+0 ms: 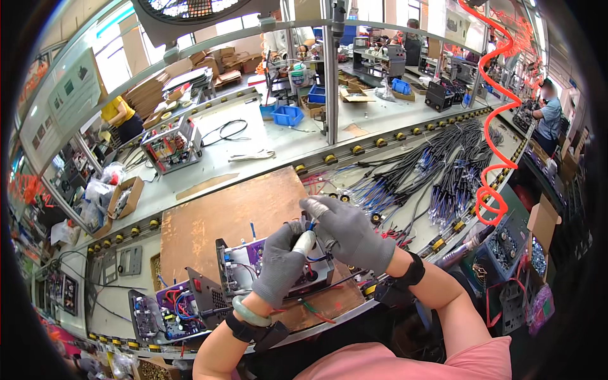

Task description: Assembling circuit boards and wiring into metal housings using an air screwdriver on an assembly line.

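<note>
Both my hands wear grey gloves and work over an open electronic unit [244,263] with purple circuit boards and a metal frame, standing on a brown board [221,215]. My left hand [282,263] is closed around a silver cylindrical tool [304,242] held upright over the unit. My right hand [351,231] sits just to its right, fingers pinching a small blue-tipped wire [311,223] at the tool's top. A green bangle and black strap circle my left wrist.
A second open unit [168,307] with red and blue wiring lies at lower left. Bundles of black and blue cables [430,171] cover the bench to the right. An orange coiled hose [497,114] hangs at right. Other people work at far benches.
</note>
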The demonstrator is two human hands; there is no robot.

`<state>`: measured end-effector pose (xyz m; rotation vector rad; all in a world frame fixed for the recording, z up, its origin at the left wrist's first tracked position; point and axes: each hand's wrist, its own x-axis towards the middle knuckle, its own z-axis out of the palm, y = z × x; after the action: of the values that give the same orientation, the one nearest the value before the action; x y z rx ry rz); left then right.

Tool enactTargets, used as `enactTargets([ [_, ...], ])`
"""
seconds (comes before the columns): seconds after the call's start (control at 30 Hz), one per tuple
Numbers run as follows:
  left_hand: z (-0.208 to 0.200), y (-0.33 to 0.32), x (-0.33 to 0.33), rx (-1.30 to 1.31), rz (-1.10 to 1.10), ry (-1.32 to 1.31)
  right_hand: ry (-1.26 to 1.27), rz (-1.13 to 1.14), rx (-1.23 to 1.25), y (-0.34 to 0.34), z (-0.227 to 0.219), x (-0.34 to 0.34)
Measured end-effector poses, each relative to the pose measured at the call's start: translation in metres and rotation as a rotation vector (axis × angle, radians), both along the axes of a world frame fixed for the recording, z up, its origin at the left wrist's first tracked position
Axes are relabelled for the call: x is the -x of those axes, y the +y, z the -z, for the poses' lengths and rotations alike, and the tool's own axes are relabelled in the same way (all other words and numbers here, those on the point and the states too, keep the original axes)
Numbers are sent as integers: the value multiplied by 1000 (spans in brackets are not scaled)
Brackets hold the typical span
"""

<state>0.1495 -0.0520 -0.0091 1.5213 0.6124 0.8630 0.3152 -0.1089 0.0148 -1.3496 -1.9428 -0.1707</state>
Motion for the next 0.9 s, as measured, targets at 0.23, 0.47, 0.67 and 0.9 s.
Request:
enactTargets([
  [0.23,-4,4,-1,114,-1,11,18,14,-8,6,13,-12],
  [0.47,10,45,-3,-771,-230,426,-73,80,-31,28,20,-14],
  [0.67,-6,37,-9,-1009,-11,1131,174,92,75,32,75,-2],
  [0.9,-38,49,-31,-760,253,1498,272,223,587,30,61,-5],
])
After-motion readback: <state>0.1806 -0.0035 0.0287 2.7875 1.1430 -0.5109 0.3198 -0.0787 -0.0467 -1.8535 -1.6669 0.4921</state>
